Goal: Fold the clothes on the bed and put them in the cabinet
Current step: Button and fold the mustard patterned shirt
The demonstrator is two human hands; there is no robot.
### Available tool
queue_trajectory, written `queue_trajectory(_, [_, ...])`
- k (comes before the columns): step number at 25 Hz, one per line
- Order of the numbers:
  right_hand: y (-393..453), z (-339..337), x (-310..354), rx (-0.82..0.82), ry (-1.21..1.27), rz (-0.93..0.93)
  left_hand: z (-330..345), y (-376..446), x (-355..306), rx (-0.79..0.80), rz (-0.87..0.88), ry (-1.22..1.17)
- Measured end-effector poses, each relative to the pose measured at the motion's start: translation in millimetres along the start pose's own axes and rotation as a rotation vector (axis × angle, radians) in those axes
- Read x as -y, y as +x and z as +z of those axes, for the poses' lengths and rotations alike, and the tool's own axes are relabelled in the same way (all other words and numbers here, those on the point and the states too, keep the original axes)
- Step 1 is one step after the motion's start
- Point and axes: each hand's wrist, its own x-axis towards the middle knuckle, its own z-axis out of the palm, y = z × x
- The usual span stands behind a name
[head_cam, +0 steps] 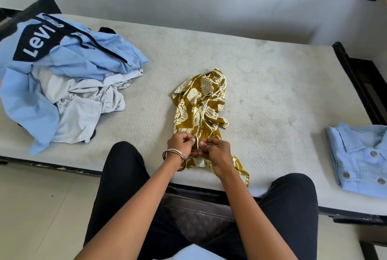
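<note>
Both hands — left hand (181, 142), right hand (212, 149) — are pinching the mustard shirt (200, 111), which is lying mid-bed (272, 83). Right of it a denim shirt (360, 157) is sitting folded; left, a pile (62, 79) is waiting — no cabinet visible.

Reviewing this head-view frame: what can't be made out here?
- Cabinet: not in the head view.
- Folded denim shirt: cut off by the right edge.
- Mustard shirt front edge: covered by the left hand and right hand.
- Pile beneath the blue hoodie: garment count unclear.
</note>
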Motion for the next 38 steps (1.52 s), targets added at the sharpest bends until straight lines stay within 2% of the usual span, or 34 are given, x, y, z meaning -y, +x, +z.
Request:
queue_trajectory(5, [0, -5, 10, 0.051, -0.073, 0.037, 6, -3, 3, -0.024, -0.038, -0.086])
queue_trajectory(8, [5, -6, 14, 0.056, -0.23, -0.005, 11, -6, 4, -0.099, 0.116, 0.143])
queue_trajectory(10, [8, -4, 16, 0.017, -0.388, -0.051, 17, -9, 3, -0.141, 0.193, 0.236])
queue_trajectory(13, [12, 1, 16, -0.081, -0.463, -0.132, 25, -14, 0, -0.207, 0.275, 0.306])
queue_trajectory(16, [11, 6, 12, -0.163, -0.654, -0.317, 28, -14, -3, -0.248, 0.33, 0.357])
queue_trajectory(20, [8, 9, 8, -0.18, -0.744, -0.418, 23, -2, -6, -0.272, 0.182, 0.29])
queue_trajectory(23, [17, 6, 3, -0.113, -0.796, -0.4, 14, 13, -3, -0.128, 0.104, 0.322])
queue_trajectory(25, [23, 1, 6, -0.024, -0.704, -0.292, 8, 20, 0, -0.036, 0.091, 0.255])
queue_trajectory(28, [25, -3, 20, 0.084, -0.234, -0.03, 0, 22, 1, 0.045, -0.064, -0.271])
queue_trajectory(29, [26, -3, 28, 0.088, -0.092, -0.009, 0, 23, 3, 0.012, -0.101, -0.41])
queue_trajectory(30, [29, -5, 34, 0.089, 0.031, -0.021, 0, 25, 4, -0.065, -0.104, -0.45])
queue_trajectory(32, [40, -10, 39, 0.082, 0.169, -0.059, 1, 27, 11, -0.246, -0.069, -0.249])
queue_trajectory(33, [45, -15, 36, 0.053, 0.103, -0.09, 2, 28, 19, -0.291, -0.075, -0.116])
queue_trajectory(36, [49, -37, 12, -0.204, -0.518, -0.191, 7, 29, 49, -0.212, -0.114, 0.213])
queue_trajectory(38, [45, -56, -11, -0.294, -0.855, -0.103, 14, 29, 64, -0.104, -0.056, 0.512])
